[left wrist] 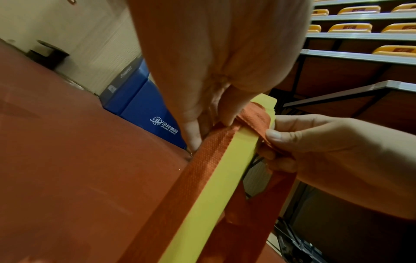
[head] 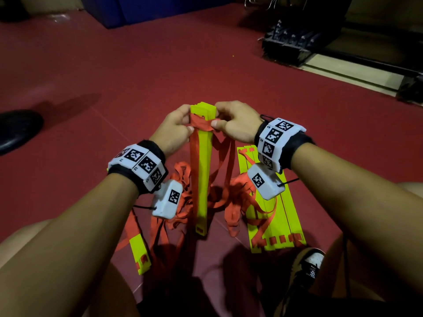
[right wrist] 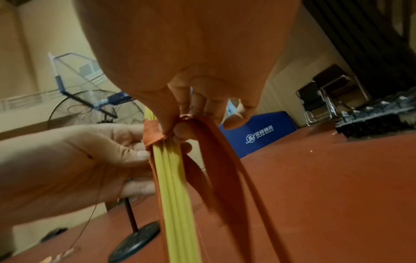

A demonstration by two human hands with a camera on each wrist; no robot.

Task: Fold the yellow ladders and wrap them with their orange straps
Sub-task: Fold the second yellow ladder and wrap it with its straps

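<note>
The folded ladder bundle (head: 202,156), a stack of flat yellow rungs, stands tilted over the red floor (head: 137,65) at the centre of the head view, its far end at 12 o'clock between the two hands. The left hand (head: 174,129) grips the bundle's left edge just under the top, thumb pressed on the orange strap (head: 201,124); the right hand (head: 235,122) pinches that strap where it crosses the rungs at the right edge. Both hands are closed on the work and nearly touching each other.

The main risk is the wrap going slack: the strap is a flat woven webbing, soft and a little slippery against smooth plastic, and only one or two turns seem to be on. If the right thumb eases off before the next turn bites, the band may slide toward the top end and come off. The rungs look thin, stiff and smooth-edged, so they may fan apart or shear sideways if the left grip loosens.

The loose strap tangle (head: 183,191) heaped at 6 o'clock could snag and drag on the pull. Spread rungs (head: 274,213) of another ladder lie flat at 4 o'clock, and a further yellow piece (head: 139,255) at 7 o'clock, both not yet bundled
</note>
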